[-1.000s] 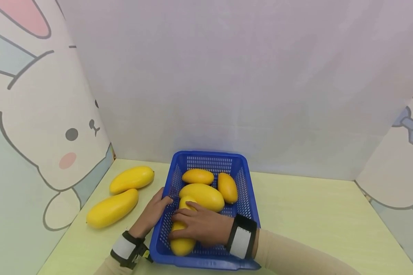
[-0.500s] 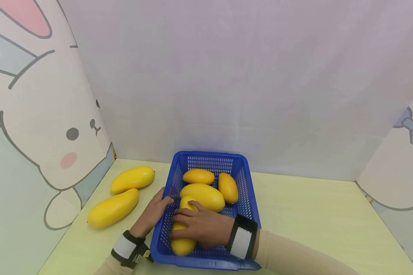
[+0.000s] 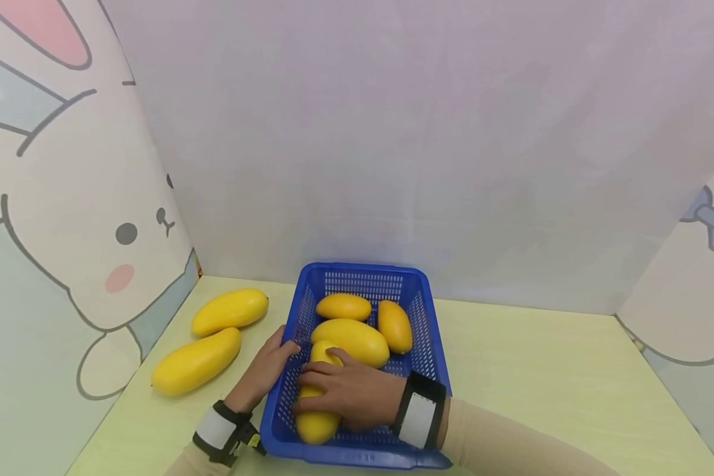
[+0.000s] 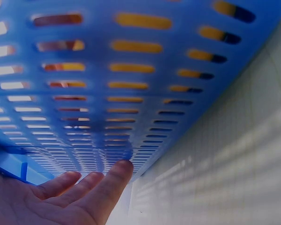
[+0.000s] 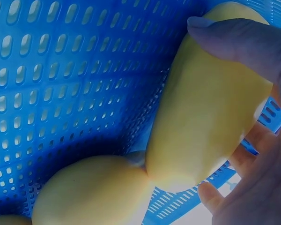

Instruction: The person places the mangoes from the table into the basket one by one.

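Note:
A blue perforated plastic basket stands on the table. My left hand holds its left side, thumb over the rim; in the left wrist view the other fingers lie along the outside wall. Inside, my right hand grips a long yellow mango near the basket's front left. The right wrist view shows the thumb and fingers on either side of this mango. A second large yellow mango touches its far end. Two smaller orange-yellow mangoes lie farther back.
Two large yellow mangoes lie on the pale green table left of the basket. A grey-white cloth wall stands behind, and a rabbit-printed panel borders the left side.

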`<state>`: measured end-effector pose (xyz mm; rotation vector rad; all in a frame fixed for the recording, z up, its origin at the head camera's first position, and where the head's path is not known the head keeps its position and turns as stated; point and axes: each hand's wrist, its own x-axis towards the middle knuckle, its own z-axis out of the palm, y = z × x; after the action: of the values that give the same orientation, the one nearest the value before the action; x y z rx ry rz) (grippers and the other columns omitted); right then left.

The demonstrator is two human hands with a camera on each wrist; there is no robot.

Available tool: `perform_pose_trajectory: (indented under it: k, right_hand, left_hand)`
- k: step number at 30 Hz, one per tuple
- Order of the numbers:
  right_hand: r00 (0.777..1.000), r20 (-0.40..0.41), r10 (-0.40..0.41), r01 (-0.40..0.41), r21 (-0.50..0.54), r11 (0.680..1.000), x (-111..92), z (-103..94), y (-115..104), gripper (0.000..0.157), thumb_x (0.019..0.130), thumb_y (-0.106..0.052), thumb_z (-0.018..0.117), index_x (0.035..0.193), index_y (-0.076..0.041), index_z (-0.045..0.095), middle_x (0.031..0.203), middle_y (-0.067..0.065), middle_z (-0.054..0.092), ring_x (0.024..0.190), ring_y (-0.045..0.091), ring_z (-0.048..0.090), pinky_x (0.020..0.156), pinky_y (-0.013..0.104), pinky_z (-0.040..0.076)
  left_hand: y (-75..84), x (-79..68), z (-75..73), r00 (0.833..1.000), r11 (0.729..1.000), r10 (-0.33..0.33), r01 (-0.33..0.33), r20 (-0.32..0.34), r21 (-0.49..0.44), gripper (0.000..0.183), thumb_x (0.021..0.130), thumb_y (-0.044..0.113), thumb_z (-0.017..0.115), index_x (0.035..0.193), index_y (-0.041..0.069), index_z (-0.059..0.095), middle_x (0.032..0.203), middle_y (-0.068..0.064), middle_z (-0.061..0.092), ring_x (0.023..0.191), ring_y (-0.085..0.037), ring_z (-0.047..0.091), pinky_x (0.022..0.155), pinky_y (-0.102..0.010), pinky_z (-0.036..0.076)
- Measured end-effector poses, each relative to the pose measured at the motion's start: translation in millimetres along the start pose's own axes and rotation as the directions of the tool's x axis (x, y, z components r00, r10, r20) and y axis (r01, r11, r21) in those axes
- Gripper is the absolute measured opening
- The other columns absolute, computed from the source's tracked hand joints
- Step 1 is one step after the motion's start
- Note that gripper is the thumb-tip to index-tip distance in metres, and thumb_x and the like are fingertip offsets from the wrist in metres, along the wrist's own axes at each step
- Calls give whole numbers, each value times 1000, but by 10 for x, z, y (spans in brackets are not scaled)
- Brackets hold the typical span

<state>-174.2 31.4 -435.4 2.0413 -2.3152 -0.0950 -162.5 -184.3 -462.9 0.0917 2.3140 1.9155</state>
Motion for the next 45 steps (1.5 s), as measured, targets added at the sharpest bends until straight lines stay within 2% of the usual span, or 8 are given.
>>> perform_pose_trajectory:
  k: [11, 19, 23, 26, 32, 40, 45]
  right_hand:
    - [999, 28, 22, -24, 71, 997, -14, -16, 21, 74, 82, -36, 83, 146, -39, 48, 151, -2, 44, 145, 18, 30, 115, 56, 28]
    - [997, 53, 53, -58, 103, 993, -26, -67, 43, 81, 77, -48, 85, 148, -42, 46, 154, -3, 40, 147, 20, 27, 114, 56, 27]
    - [996, 51, 69, -75, 133, 988, -28, -94, 53, 79, 79, -56, 81, 148, -41, 47, 155, -3, 38, 146, 19, 27, 116, 56, 24]
    - [995, 45, 93, -99, 143, 985, -23, -109, 69, 73, 84, -64, 71, 148, -40, 46, 156, -5, 38, 146, 18, 28, 116, 54, 24]
    - [989, 8, 146, -145, 148, 978, -26, -148, 94, 65, 93, -68, 53, 148, -35, 49, 153, -4, 43, 143, 19, 34, 114, 50, 29]
    - [976, -88, 199, -184, 158, 970, -69, -183, 132, 60, 97, -63, 51, 149, -33, 48, 150, -2, 46, 140, 21, 37, 112, 54, 31]
    - [949, -190, 251, -218, 177, 960, -131, -221, 157, 59, 98, -59, 51, 150, -31, 47, 147, 0, 49, 138, 20, 40, 110, 55, 32]
  left_hand:
    - [16, -10, -2, 999, 999, -31, 31, 8, 8, 49, 102, 13, 41, 150, 4, 37, 139, -23, 52, 105, -33, 62, 83, -47, 57]
    - [0, 3, 3, 1000, 1000, -11, 11, -3, 9, 47, 102, 13, 42, 148, 4, 40, 138, -21, 54, 105, -31, 61, 84, -45, 56]
    - [-5, -1, 8, 1000, 1000, -8, 8, -12, 4, 47, 102, 12, 42, 148, 4, 40, 138, -21, 54, 105, -31, 62, 84, -46, 56]
    - [-7, 0, 8, 1000, 1000, -6, 6, -19, 8, 47, 102, 11, 42, 148, 3, 41, 138, -21, 54, 104, -30, 62, 84, -46, 56]
    - [-22, 10, -5, 1000, 1000, 2, -2, -7, 22, 45, 102, 11, 40, 146, 1, 41, 135, -22, 54, 101, -30, 62, 81, -44, 57]
    - [-26, 32, 0, 1000, 1000, 6, -5, -24, 31, 44, 100, 9, 41, 144, 0, 43, 133, -21, 55, 100, -29, 61, 81, -41, 56]
    - [-27, 19, -1, 1000, 1000, 2, -1, -15, 24, 46, 100, 10, 41, 144, 1, 42, 130, -21, 56, 99, -30, 61, 82, -42, 55]
